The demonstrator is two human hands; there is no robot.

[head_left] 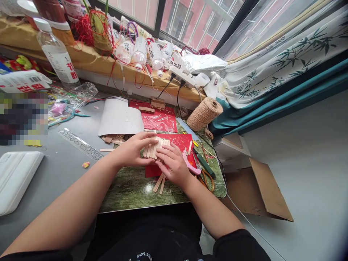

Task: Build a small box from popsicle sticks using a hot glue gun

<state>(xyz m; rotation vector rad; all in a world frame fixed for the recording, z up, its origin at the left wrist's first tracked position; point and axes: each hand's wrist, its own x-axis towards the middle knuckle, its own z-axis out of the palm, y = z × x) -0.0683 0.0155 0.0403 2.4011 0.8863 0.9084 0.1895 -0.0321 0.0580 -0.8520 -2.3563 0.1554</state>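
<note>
A row of wooden craft sticks (pixel 155 146) lies side by side on a red paper sheet (pixel 182 140) near the table's right end. My left hand (pixel 135 148) rests at the row's left side, fingers stretched over the top of the sticks. My right hand (pixel 173 164) lies flat on the row's near right edge, fingers spread and pressing down. Two loose sticks (pixel 160 183) poke out below my right hand on the green mat (pixel 130 188).
A pink tool (pixel 189 164), a dark knife (pixel 204 164) and scissors (pixel 208 179) lie right of my hands. A twine spool (pixel 203 114), white card (pixel 119 117), ruler (pixel 80 144), white case (pixel 15 177) and bottles (pixel 56 50) surround them. Cardboard (pixel 258 190) lies on the floor.
</note>
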